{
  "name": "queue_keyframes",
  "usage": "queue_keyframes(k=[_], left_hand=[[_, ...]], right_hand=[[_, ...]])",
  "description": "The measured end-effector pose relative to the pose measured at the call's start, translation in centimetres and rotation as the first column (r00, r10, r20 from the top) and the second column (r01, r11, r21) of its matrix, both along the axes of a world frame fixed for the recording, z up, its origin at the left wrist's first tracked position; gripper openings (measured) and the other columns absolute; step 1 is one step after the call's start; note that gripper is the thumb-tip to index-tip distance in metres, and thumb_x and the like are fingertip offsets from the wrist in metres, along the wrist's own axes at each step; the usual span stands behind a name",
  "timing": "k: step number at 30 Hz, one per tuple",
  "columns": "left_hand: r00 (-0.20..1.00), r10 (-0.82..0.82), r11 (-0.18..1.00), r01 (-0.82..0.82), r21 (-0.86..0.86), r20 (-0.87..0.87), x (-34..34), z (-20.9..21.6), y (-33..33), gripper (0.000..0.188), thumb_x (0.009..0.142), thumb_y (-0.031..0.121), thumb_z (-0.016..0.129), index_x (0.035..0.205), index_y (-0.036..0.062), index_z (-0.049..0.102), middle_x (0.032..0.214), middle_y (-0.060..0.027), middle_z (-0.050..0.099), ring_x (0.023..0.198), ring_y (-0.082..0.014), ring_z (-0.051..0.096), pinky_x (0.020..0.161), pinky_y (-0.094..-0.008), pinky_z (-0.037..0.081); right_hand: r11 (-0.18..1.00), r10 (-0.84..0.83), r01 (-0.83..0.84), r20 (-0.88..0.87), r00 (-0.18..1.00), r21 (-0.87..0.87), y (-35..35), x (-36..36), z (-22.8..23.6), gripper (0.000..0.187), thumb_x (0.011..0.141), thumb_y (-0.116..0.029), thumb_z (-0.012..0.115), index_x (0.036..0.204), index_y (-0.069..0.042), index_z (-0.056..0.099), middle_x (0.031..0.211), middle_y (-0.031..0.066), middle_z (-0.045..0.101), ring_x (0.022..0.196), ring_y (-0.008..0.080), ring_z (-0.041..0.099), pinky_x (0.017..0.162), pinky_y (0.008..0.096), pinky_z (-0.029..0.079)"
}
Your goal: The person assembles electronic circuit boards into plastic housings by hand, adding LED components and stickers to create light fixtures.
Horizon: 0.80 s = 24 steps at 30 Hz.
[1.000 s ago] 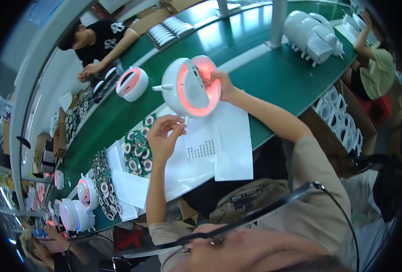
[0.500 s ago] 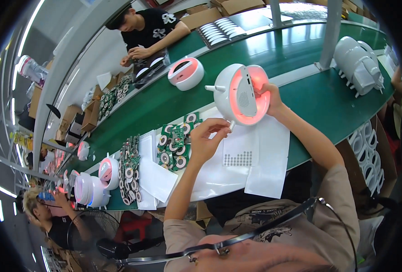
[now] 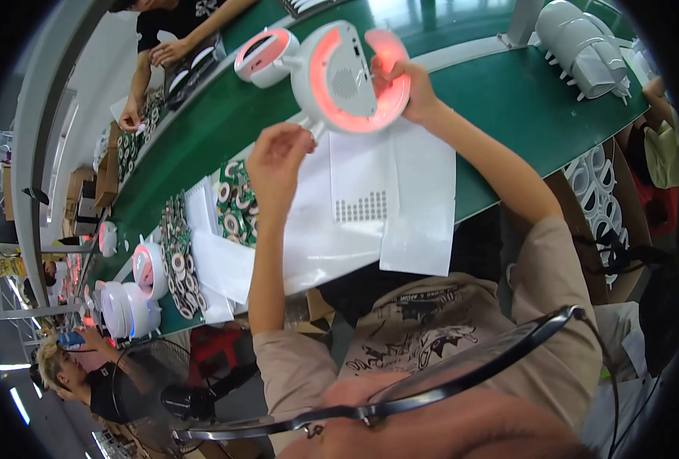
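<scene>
- The left hand is blurred; its contact with the white device cannot be told.
- Beyond the counter's far edge, a co-worker is cut off at the head.

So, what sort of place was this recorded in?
Probably an electronics assembly workshop: there's a long green workbench, a pile of green circuit boards with pale rings, and a round white plastic device glowing pink in the person's right hand.

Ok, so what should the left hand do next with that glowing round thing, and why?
Perhaps gently check that the small white leg sits firmly: the left hand is right at it, and the right hand holds the glowing round device.
</scene>
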<state>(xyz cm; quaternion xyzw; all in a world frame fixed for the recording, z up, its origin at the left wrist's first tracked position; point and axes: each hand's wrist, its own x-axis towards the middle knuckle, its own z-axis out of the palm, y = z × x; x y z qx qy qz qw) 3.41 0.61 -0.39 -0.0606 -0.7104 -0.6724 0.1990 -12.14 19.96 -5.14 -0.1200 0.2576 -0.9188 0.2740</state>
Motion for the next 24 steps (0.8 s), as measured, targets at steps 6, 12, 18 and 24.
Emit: queue_keyframes(k=[6, 12, 18, 24], left_hand=[[0.863, -0.273, 0.701, 0.481, -0.526, 0.425, 0.6, -0.5, -1.2, 0.007, 0.074, 0.001, 0.066, 0.08, 0.0001, 0.061, 0.075, -0.0031, 0.06, 0.065, -0.0089, 0.055, 0.063, -0.0223, 0.045], [0.816, -0.368, 0.565, 0.577, -0.59, 0.446, 1.0, -1.3, 1.0, 0.009, 0.07, 0.004, 0.068, 0.078, 0.0017, 0.063, 0.072, -0.0062, 0.054, 0.061, -0.0142, 0.052, 0.06, -0.0258, 0.044], [0.837, -0.318, 0.573, 0.544, -0.613, 0.445, 0.9, -1.6, 1.4, 0.009, 0.071, 0.005, 0.067, 0.077, 0.0005, 0.062, 0.075, -0.0081, 0.054, 0.063, -0.0194, 0.053, 0.061, -0.0282, 0.044], [0.86, -0.294, 0.581, 0.507, -0.637, 0.416, 1.2, -1.7, 1.5, 0.009, 0.072, 0.003, 0.066, 0.079, -0.0012, 0.061, 0.083, -0.0097, 0.053, 0.063, -0.0199, 0.054, 0.06, -0.0282, 0.044]], right_hand=[[0.996, -0.004, 0.005, 0.021, 1.0, -0.084, 0.8, -0.9, 0.5, 0.021, 0.061, -0.004, 0.048, 0.081, -0.004, 0.044, 0.065, 0.0012, 0.036, 0.057, 0.012, 0.035, 0.056, 0.0246, 0.034], [0.988, -0.039, 0.052, 0.089, 0.995, -0.145, 1.0, -1.7, 0.7, 0.017, 0.061, -0.002, 0.046, 0.077, -0.006, 0.041, 0.063, 0.0016, 0.036, 0.054, 0.0119, 0.034, 0.056, 0.0255, 0.034], [0.99, -0.105, 0.112, 0.092, 0.99, -0.083, 1.3, -1.7, 0.6, 0.019, 0.06, -0.002, 0.047, 0.078, -0.005, 0.043, 0.064, 0.0026, 0.038, 0.054, 0.0134, 0.035, 0.055, 0.0267, 0.036], [0.991, -0.122, 0.131, 0.178, 0.976, -0.038, -0.1, -1.3, 0.4, 0.023, 0.062, -0.002, 0.051, 0.083, -0.004, 0.044, 0.068, 0.0046, 0.043, 0.052, 0.0151, 0.042, 0.051, 0.0281, 0.04]])
